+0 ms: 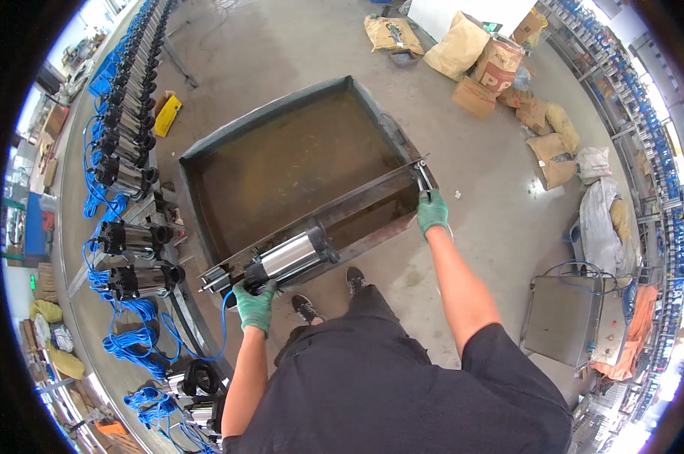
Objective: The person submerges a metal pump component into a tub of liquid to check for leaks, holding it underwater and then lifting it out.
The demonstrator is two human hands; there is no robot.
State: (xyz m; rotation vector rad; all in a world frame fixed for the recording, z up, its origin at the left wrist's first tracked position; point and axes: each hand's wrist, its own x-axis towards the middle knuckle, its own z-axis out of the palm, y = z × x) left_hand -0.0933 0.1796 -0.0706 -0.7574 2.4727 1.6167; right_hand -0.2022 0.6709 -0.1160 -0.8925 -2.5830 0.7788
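A steel submersible pump with black ends lies across the rails on the near side of a large rectangular metal tank of murky brown water. My left hand, in a green glove, is closed on the black handle end of the pump. A blue cable runs from there to the left. Reaching out to the tank's right corner, my right hand, also green-gloved, grips a slim silver metal lever. Whether that lever is fixed to the rail I cannot tell.
On the left, a long bench carries a row of similar pumps with coiled blue cables. Paper sacks and cartons lie on the far right floor. A metal box stands to my right.
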